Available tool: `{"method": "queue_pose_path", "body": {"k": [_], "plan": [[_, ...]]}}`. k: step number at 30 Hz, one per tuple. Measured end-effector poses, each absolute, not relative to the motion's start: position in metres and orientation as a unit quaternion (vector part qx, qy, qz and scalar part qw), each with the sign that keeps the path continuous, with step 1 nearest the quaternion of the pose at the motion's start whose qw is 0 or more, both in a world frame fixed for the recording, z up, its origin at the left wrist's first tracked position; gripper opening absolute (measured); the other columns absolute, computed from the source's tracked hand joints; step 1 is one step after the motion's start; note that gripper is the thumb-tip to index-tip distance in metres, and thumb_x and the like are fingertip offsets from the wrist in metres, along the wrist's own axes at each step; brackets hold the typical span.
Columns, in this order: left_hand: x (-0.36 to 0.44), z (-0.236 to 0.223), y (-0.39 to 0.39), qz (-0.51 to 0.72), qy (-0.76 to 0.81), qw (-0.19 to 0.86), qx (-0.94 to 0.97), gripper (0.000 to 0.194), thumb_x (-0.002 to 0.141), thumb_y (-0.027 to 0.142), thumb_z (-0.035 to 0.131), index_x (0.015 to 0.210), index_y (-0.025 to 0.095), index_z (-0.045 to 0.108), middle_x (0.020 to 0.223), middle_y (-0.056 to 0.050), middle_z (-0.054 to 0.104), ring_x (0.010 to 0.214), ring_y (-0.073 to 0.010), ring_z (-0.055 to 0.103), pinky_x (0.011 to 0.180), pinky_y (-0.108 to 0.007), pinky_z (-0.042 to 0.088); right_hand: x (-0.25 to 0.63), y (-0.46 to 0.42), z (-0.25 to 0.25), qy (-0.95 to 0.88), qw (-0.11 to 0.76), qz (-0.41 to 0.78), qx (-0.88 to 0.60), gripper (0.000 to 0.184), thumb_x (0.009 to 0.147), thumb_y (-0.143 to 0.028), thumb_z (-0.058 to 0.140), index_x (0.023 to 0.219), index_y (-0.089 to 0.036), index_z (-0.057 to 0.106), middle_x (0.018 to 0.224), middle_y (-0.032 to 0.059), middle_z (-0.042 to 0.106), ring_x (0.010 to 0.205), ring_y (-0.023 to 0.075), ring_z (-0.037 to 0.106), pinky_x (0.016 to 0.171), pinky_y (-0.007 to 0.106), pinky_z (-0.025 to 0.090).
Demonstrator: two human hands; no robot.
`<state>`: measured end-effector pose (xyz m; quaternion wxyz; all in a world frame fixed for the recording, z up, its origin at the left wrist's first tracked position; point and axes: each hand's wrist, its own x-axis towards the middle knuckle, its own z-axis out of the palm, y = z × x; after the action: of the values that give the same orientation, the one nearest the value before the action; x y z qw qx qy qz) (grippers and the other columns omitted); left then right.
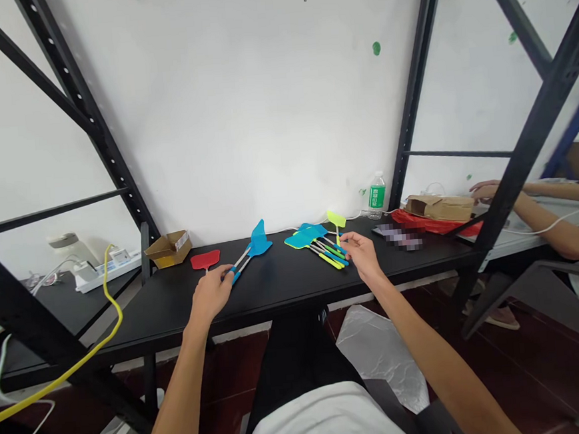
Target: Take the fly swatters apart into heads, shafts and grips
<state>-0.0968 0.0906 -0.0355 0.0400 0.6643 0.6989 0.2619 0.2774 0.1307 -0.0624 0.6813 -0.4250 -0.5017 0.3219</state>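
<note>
My left hand (pixel 214 293) is closed round the handle of a blue fly swatter (pixel 258 231), its head tilted up off the table. Another blue fly swatter (pixel 260 247) lies right under it, its handle end by my fingers. Just left of these is a red fly swatter (pixel 205 260), its handle mostly hidden by my left hand. My right hand (pixel 361 255) pinches a small-headed yellow-green fly swatter (pixel 336 219), held upright. Beside it lies a fanned pile of blue and yellow-green fly swatters (pixel 298 239), handles pointing toward my right hand.
The black table (pixel 275 291) runs along a white wall between metal posts. An open cardboard box (pixel 169 249) stands left; a water bottle (pixel 377 197) and phone-like item (pixel 397 236) are right. A yellow cable (pixel 114 311) crosses the left side. Another person's arm (pixel 545 220) rests far right.
</note>
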Motion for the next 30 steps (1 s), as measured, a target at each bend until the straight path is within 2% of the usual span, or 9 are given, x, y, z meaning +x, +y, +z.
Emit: {"method": "queue_pose_path", "body": {"k": [5, 9, 13, 16, 23, 27, 30], "plan": [[-0.086, -0.024, 0.083, 0.310, 0.630, 0.070, 0.708, 0.050, 0.096, 0.042, 0.034, 0.120, 0.019, 0.070, 0.082, -0.004, 0.071, 0.080, -0.0222, 0.065, 0.076, -0.031, 0.047, 0.276, 0.131, -0.063, -0.506, 0.680, 0.337, -0.410, 0.015, 0.070, -0.035, 0.069, 0.073, -0.022, 0.064, 0.061, -0.0049, 0.042, 0.047, 0.0089, 0.036, 0.045, 0.025, 0.033], [-0.071, -0.018, 0.071, 0.361, 0.518, 0.159, 0.759, 0.050, 0.098, 0.048, 0.036, 0.118, 0.016, 0.070, 0.071, -0.002, 0.061, 0.068, -0.0185, 0.056, 0.068, -0.029, 0.044, 0.272, 0.122, -0.055, -0.526, 0.659, 0.364, -0.396, 0.017, 0.070, -0.036, 0.074, 0.073, -0.022, 0.065, 0.058, -0.0062, 0.039, 0.047, 0.0089, 0.035, 0.046, 0.025, 0.036], [-0.049, -0.013, 0.056, 0.376, 0.446, 0.212, 0.784, 0.049, 0.100, 0.048, 0.040, 0.125, 0.016, 0.067, 0.072, 0.000, 0.058, 0.066, -0.0156, 0.050, 0.065, -0.027, 0.041, 0.263, 0.104, -0.042, -0.585, 0.577, 0.444, -0.356, 0.028, 0.076, -0.045, 0.077, 0.090, -0.020, 0.072, 0.052, -0.0086, 0.035, 0.047, 0.0093, 0.033, 0.053, 0.027, 0.043], [-0.034, -0.009, 0.045, 0.371, 0.420, 0.215, 0.800, 0.047, 0.102, 0.047, 0.041, 0.129, 0.018, 0.065, 0.075, 0.000, 0.058, 0.068, -0.0152, 0.051, 0.065, -0.027, 0.042, 0.255, 0.092, -0.035, -0.592, 0.545, 0.512, -0.301, 0.039, 0.080, -0.051, 0.076, 0.105, -0.021, 0.071, 0.056, -0.0087, 0.038, 0.049, 0.0090, 0.033, 0.056, 0.027, 0.045], [-0.020, -0.002, 0.028, 0.363, 0.408, 0.181, 0.818, 0.036, 0.097, 0.041, 0.055, 0.127, 0.024, 0.066, 0.081, 0.000, 0.060, 0.075, -0.0159, 0.053, 0.072, -0.026, 0.044, 0.247, 0.082, -0.031, -0.565, 0.541, 0.575, -0.239, 0.042, 0.084, -0.059, 0.071, 0.104, -0.022, 0.070, 0.061, -0.0074, 0.038, 0.051, 0.0094, 0.030, 0.057, 0.026, 0.045], [-0.017, -0.001, 0.026, 0.367, 0.406, 0.165, 0.820, 0.030, 0.095, 0.034, 0.058, 0.122, 0.025, 0.066, 0.084, 0.000, 0.063, 0.076, -0.0157, 0.054, 0.075, -0.027, 0.045, 0.245, 0.082, -0.034, -0.557, 0.549, 0.580, -0.228, 0.045, 0.085, -0.062, 0.070, 0.109, -0.024, 0.069, 0.062, -0.0072, 0.039, 0.051, 0.0097, 0.033, 0.058, 0.026, 0.046], [-0.016, 0.000, 0.025, 0.364, 0.406, 0.158, 0.823, 0.027, 0.094, 0.032, 0.060, 0.119, 0.026, 0.066, 0.085, 0.001, 0.064, 0.076, -0.0153, 0.054, 0.074, -0.027, 0.045, 0.242, 0.083, -0.037, -0.550, 0.542, 0.592, -0.232, 0.045, 0.089, -0.063, 0.065, 0.104, -0.022, 0.071, 0.061, -0.0069, 0.040, 0.050, 0.0091, 0.034, 0.058, 0.026, 0.046]]}}
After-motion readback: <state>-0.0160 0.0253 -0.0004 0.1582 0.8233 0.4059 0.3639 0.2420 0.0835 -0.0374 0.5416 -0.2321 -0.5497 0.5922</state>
